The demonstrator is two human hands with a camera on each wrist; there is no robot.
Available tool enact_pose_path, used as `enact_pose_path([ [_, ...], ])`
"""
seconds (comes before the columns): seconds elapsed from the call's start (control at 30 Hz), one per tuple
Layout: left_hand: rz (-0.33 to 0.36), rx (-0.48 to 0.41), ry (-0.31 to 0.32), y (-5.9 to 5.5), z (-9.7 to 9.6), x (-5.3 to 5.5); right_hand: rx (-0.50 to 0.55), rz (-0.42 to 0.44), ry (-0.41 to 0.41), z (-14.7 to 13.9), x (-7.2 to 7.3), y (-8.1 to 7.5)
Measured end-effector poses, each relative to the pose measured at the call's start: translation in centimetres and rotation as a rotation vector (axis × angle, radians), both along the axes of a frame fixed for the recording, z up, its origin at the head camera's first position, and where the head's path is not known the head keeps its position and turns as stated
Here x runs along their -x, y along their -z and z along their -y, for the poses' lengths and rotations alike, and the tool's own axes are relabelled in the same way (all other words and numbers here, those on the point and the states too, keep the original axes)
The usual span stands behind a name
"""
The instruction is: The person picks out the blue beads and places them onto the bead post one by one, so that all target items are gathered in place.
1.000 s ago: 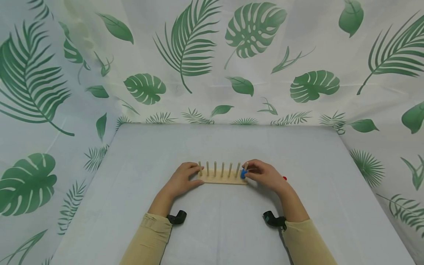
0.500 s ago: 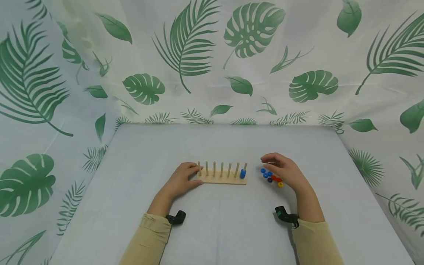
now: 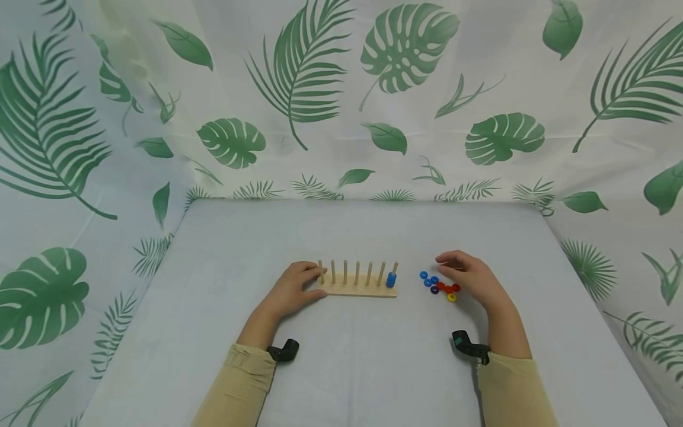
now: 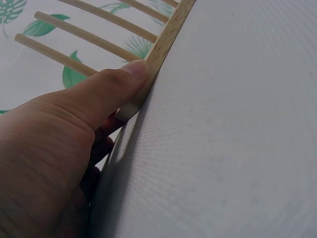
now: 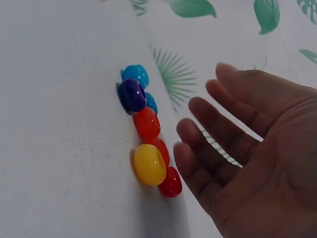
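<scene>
A wooden peg board [image 3: 356,289] with a row of upright pegs lies on the table. Blue beads [image 3: 392,280] are stacked on its rightmost peg. My left hand [image 3: 292,289] grips the board's left end, thumb along the front edge; the left wrist view shows the thumb [image 4: 111,89] on the wood and the other fingers mostly hidden behind. To the right of the board lie several loose beads: blue ones [image 3: 424,275], a dark purple one [image 5: 132,95], red ones [image 5: 147,123] and a yellow one [image 5: 150,164]. My right hand [image 3: 472,279] hovers beside them with nothing in its loosely bent fingers.
A white cloth covers the table [image 3: 352,231], and a leaf-printed curtain [image 3: 341,118] rises behind it and along the sides. Each wrist carries a black camera mount, the left one [image 3: 284,351] and the right one [image 3: 469,345].
My right hand has let go of the blue bead at the rightmost peg and moved right to the loose beads, uncovering them. My left hand stays on the peg board.
</scene>
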State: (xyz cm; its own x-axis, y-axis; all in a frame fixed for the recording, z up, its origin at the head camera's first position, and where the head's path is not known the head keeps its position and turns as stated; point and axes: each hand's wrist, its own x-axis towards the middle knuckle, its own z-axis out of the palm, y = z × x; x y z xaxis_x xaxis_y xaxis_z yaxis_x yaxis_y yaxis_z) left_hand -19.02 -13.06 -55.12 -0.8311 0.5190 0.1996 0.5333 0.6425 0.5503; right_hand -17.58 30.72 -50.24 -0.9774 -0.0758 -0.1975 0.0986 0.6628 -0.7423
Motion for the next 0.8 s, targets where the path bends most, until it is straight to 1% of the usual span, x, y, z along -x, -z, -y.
enact_pose_path([
  [0.13, -0.019, 0.005, 0.007, 0.1, 0.0, 0.1, -0.036, 0.047, 0.003, -0.1, 0.2, 0.6],
  [0.2, -0.026, 0.008, 0.010, 0.2, 0.1, 0.2, -0.056, 0.055, -0.004, -0.1, 0.3, 0.8],
  [0.43, -0.005, 0.015, 0.010, 0.0, 0.0, 0.1, -0.118, 0.032, -0.016, -0.3, 0.3, 1.4],
  [0.6, -0.002, 0.021, 0.008, -0.2, 0.0, 0.1, -0.125, 0.022, -0.023, -0.4, 0.4, 1.7],
  [0.8, 0.003, 0.019, 0.004, -0.1, 0.0, 0.1, -0.132, 0.018, -0.018, -0.2, 0.5, 1.6],
])
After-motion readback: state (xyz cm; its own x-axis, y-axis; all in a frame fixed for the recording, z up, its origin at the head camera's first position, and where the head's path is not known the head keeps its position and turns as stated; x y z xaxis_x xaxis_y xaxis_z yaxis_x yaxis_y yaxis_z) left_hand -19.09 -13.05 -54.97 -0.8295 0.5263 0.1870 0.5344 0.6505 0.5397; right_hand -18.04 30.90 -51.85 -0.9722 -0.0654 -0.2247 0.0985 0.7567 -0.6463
